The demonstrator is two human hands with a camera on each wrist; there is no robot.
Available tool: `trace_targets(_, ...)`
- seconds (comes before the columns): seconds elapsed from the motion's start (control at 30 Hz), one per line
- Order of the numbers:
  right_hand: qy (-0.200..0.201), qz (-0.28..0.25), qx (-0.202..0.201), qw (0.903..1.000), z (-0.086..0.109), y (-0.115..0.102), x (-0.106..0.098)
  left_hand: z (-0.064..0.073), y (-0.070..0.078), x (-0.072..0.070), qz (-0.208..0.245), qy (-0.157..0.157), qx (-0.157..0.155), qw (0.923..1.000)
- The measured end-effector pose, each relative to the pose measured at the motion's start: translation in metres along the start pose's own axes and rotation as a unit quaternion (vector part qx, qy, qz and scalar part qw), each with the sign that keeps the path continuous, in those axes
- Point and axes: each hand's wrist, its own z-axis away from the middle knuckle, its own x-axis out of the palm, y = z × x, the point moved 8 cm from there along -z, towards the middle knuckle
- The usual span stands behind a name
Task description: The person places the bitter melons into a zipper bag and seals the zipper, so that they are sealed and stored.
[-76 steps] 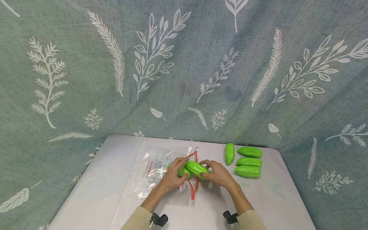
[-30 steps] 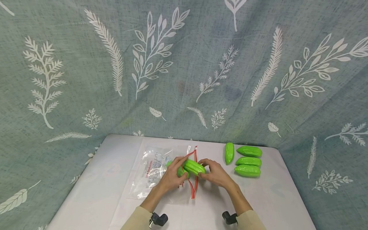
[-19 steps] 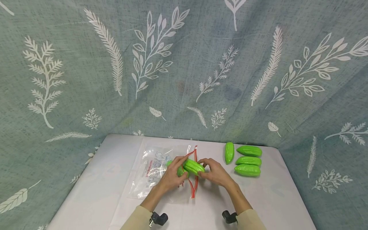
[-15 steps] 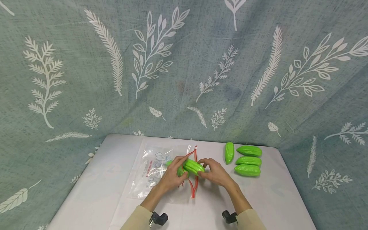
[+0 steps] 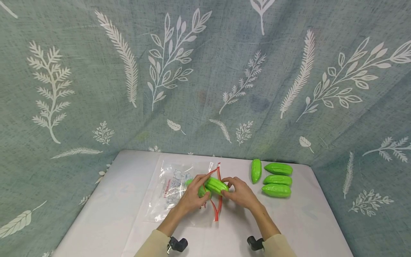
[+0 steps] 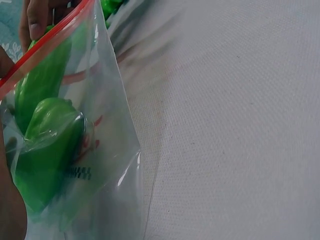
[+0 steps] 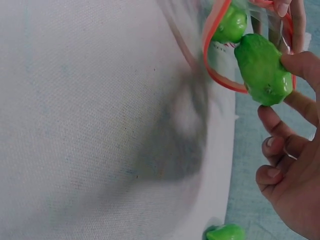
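Observation:
A clear zip bag (image 5: 173, 210) with a red seal edge lies mid-table, its mouth spread toward the right. My left hand (image 5: 192, 194) holds the bag's mouth, fingers and thumb on either side of the opening. My right hand (image 5: 240, 194) pinches the near end of a glossy green ridged gourd (image 5: 217, 186) between thumb and fingers. The far end of that gourd is inside the mouth; its blunt end sticks out in the right wrist view. Another green gourd (image 6: 47, 160) lies within the bag, partly hidden by my left hand in the head view.
Several more green gourds (image 5: 277, 190) lie at the table's back right, one standing lengthwise (image 5: 256, 171) beside the rest. The white-covered table (image 5: 102, 210) meets a patterned blue-green cloth (image 5: 192, 89) along its back and sides.
My right hand has shifted slightly left, bringing the pinched gourd further into the bag's mouth. Over the last half second almost nothing moves. The left hand keeps its place.

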Motion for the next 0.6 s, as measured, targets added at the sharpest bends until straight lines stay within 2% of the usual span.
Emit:
trace_targets(0.23, -0.004, -0.001, 0.003, 1.0, -0.0006, 0.003, 0.0026, 0.0002, -0.0025, 0.0019, 0.002, -0.011, -0.016, 0.9998)
trace_targets(0.6, -0.009, -0.016, 0.006, 0.9998, -0.0014, 0.0063, 0.0067, -0.0001, -0.0002, 0.0001, 0.005, -0.005, -0.009, 0.9999)
